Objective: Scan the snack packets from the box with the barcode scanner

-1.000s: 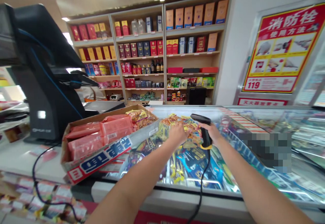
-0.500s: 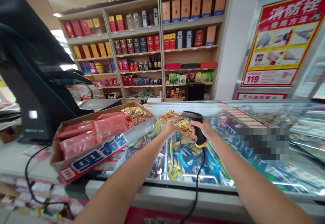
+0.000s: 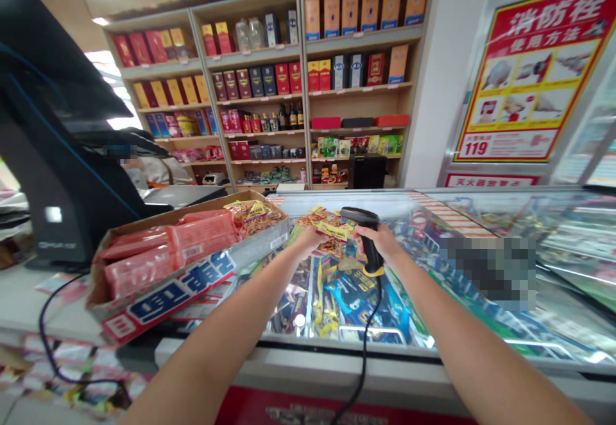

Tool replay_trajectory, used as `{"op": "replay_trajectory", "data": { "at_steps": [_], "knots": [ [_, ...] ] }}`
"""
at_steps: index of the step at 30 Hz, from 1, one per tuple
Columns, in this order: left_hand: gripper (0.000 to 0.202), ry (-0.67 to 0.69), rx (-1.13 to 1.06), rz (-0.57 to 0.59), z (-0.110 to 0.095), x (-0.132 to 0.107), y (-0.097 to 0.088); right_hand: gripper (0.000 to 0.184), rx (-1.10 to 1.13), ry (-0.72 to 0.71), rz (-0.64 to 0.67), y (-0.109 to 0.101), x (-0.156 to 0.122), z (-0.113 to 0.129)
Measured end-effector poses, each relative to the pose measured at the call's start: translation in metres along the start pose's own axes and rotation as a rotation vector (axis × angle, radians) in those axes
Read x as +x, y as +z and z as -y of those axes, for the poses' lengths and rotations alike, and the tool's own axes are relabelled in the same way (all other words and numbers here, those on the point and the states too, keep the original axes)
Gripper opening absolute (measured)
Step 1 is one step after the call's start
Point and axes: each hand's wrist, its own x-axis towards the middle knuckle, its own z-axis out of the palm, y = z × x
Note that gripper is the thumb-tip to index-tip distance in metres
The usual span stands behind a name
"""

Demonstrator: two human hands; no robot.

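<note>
My right hand (image 3: 379, 242) is wrapped round the grip of a black barcode scanner (image 3: 369, 250), whose head points left over a snack bag (image 3: 335, 231). My left hand (image 3: 308, 240) is closed on the left edge of that bag, which has a yellow label and brown snack pieces showing through. Similar snack packs (image 3: 312, 217) lie just behind it on the glass top of a chest freezer (image 3: 289, 203). From the scanner a black cord (image 3: 366, 348) runs down over the freezer's front edge.
To the left stands an open cardboard box (image 3: 192, 282) with pink packs (image 3: 202, 242) and more snack bags (image 3: 253, 215). A black checkout terminal (image 3: 52, 155) rises beyond it. Wrapped frozen goods (image 3: 360, 300) show under the glass. Shelves (image 3: 262, 101) of boxed goods line the back wall.
The snack bag's yellow label now faces up more plainly between my hands. Both hands and the scanner sit slightly further left in view, still holding the same things.
</note>
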Motion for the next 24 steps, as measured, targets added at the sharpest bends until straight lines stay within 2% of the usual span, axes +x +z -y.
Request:
{"op": "replay_trajectory", "data": {
  "at_steps": [4, 7, 10, 12, 15, 17, 19, 21, 24],
  "knots": [
    [0.007, -0.080, -0.418, -0.043, 0.011, -0.009, -0.027, 0.020, 0.033, 0.007, 0.057, 0.002, -0.002, -0.001],
    [0.011, -0.112, -0.736, 0.091, 0.014, -0.009, -0.034, 0.021, 0.072, 0.033, 0.118, 0.007, -0.007, -0.001],
    [0.024, -0.080, -0.879, 0.212, 0.012, -0.009, -0.025, 0.025, 0.179, 0.083, 0.258, 0.020, -0.016, -0.002],
    [0.028, -0.043, -0.857, 0.258, 0.010, -0.013, -0.012, 0.026, 0.252, 0.128, 0.322, 0.031, -0.023, -0.004],
    [0.030, 0.011, -0.769, 0.314, 0.007, -0.022, 0.007, 0.024, 0.320, 0.150, 0.331, 0.044, -0.029, -0.008],
    [0.026, 0.083, -0.750, 0.237, 0.006, -0.027, 0.014, 0.024, 0.342, 0.136, 0.312, 0.047, -0.029, -0.010],
    [0.019, 0.141, -0.727, 0.071, 0.006, -0.029, 0.015, 0.025, 0.344, 0.113, 0.293, 0.046, -0.029, -0.010],
    [0.014, 0.145, -0.699, -0.043, 0.007, -0.028, 0.012, 0.025, 0.334, 0.099, 0.288, 0.043, -0.028, -0.008],
    [0.010, 0.078, -0.712, -0.060, 0.007, -0.025, 0.008, 0.026, 0.324, 0.082, 0.285, 0.040, -0.027, -0.005]
  ]
}}
